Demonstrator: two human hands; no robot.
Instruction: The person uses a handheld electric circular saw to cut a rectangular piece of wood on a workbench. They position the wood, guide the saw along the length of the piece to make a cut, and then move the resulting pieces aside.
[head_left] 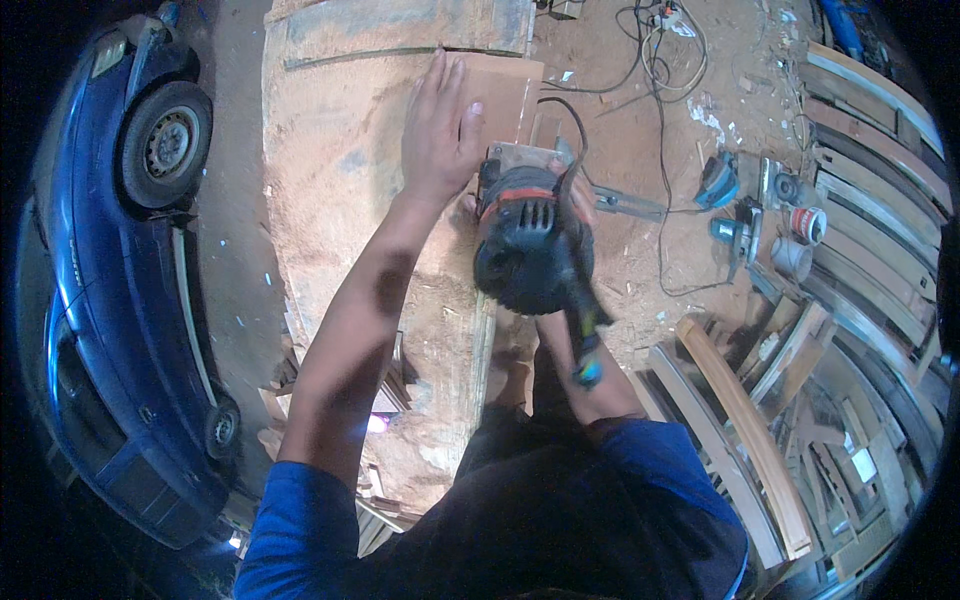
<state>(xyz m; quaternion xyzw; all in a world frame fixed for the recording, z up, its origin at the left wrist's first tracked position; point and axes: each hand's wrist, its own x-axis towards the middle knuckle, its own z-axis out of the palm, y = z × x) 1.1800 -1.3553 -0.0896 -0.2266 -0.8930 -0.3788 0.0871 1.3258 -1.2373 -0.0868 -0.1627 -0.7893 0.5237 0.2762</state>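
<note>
A flat brown board (492,92) lies on a large, dusty wooden work surface (340,130). My left hand (440,135) rests flat on the board's left part, fingers stretched toward its far edge and thumb apart. Close to the board's near edge is a corded power tool that looks like a router (528,225), with a black vented body, an orange band and a flat metal base plate turned toward the board. My right hand (467,205) grips the tool from beneath; the body hides most of it and only a bit of finger shows on the left. Whether the plate touches the board I cannot tell.
A blue car (110,310) stands along the left. Cables (655,60) trail over the ground at the far right, near blue power tools (718,182) and small tubs (792,258). Wooden strips and frames (745,440) are piled on the right.
</note>
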